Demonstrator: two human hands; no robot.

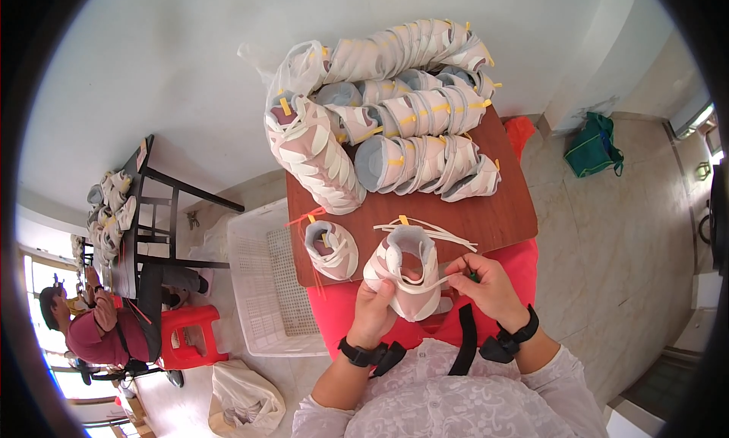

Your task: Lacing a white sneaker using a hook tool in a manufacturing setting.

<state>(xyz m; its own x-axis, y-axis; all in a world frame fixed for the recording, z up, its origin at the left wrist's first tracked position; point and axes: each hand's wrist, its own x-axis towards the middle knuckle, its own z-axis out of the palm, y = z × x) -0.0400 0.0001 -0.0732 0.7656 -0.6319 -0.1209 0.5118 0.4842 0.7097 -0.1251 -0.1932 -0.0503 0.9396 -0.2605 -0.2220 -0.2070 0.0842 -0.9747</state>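
A pale pink and white shoe upper [418,307] is held over the near edge of the table. My left hand [372,310] is closed on its left side, thumb on top. At its right side my right hand [490,287] pinches the end of a white shoelace [422,289] that crosses the upper. A small dark green piece [474,276] shows between the right fingers; its kind cannot be made out. More white laces [444,234] lie just behind the upper. Left of it stands another shoe upper [334,256] with a red cord [305,216] by its yellow tab.
Several nested rows of shoe uppers [433,111] fill the back of the brown table [509,202]. A white plastic crate [262,286] is at the left, near a cloth sack [247,396]. Farther left, a person [106,332] sits by a black table. A green bag [594,145] lies right.
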